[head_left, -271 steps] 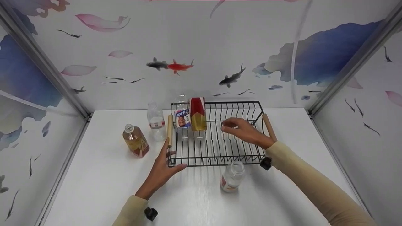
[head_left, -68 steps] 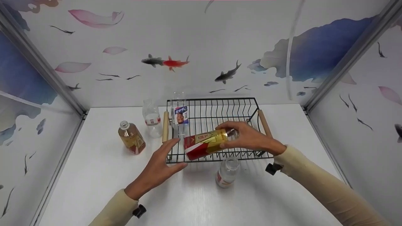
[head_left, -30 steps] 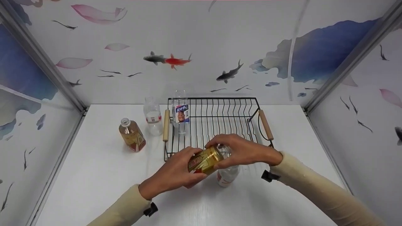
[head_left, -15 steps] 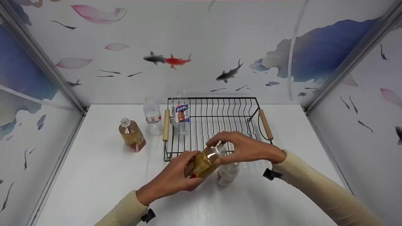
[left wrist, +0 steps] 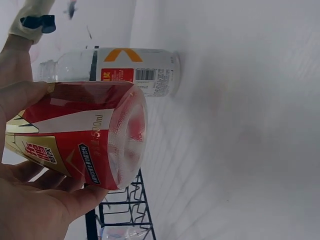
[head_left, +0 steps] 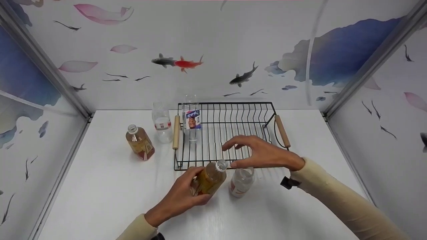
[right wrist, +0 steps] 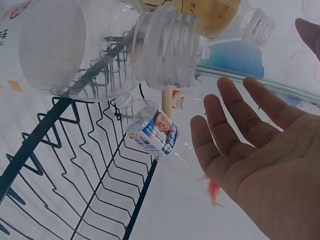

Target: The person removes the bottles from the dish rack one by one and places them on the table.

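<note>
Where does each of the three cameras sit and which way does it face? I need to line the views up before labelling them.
Head: worn high, facing forward and down at the table and wire rack; both hands and sleeves show.
Left wrist: beside the left hand, looking along the red and gold bottle it grips; palm and fingers show.
Right wrist: under the right hand, looking up past a clear bottle and the rack; open palm shows.
Shared: the rack and the bottle with the blue label appear in head and right wrist views.

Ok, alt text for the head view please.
The left hand holds a gold-labelled bottle on a white table, beside a clear bottle. The open right hand hovers over a black wire rack.
</note>
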The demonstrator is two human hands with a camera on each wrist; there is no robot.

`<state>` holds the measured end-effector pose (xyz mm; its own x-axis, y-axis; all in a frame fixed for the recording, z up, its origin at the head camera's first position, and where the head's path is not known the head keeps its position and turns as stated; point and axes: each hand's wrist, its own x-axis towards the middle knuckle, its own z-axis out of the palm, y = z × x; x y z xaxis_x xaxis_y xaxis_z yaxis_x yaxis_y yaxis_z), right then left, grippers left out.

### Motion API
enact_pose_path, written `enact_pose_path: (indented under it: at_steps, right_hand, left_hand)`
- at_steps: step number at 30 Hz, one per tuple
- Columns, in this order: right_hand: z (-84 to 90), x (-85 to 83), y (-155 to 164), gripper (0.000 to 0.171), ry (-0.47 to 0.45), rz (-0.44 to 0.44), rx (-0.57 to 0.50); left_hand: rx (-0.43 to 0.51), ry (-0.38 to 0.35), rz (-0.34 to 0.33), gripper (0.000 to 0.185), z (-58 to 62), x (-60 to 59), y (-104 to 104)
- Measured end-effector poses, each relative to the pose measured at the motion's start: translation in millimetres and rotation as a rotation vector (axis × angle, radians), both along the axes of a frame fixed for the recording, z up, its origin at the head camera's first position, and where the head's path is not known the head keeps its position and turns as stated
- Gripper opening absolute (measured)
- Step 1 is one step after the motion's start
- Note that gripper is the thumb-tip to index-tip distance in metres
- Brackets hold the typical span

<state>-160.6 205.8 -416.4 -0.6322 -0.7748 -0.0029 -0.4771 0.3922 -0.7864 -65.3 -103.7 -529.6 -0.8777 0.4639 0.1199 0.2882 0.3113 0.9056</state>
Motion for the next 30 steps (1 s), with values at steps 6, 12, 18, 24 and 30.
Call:
enact_pose_path:
  at_steps: [6, 12, 18, 24, 30]
  right_hand:
    - [-3.8, -4.0, 1, 0.051, 0.001, -0.042, 0.004]
    - [-8.4, -9.0, 1, 0.054, 0.001, -0.072, 0.017]
    - [-14.2, -13.4, 2, 0.055, -0.002, -0.082, -0.009]
    - [-18.8, -16.9, 3, 0.053, -0.015, -0.074, -0.028]
    - [-22.0, -17.1, 3, 0.053, -0.02, -0.082, -0.029]
  left_hand:
    - [0.056, 0.001, 0.035, 0.077, -23.5, 0.0, 0]
    - [0.1, 0.003, 0.051, 0.079, -38.3, -1.5, 3]
    - [0.12, -0.001, 0.057, 0.081, -44.7, -1.7, 9]
    - [0.142, -0.001, 0.049, 0.082, -49.8, -1.2, 14]
    - [0.167, -0.003, 0.042, 0.081, -56.6, -2.8, 20]
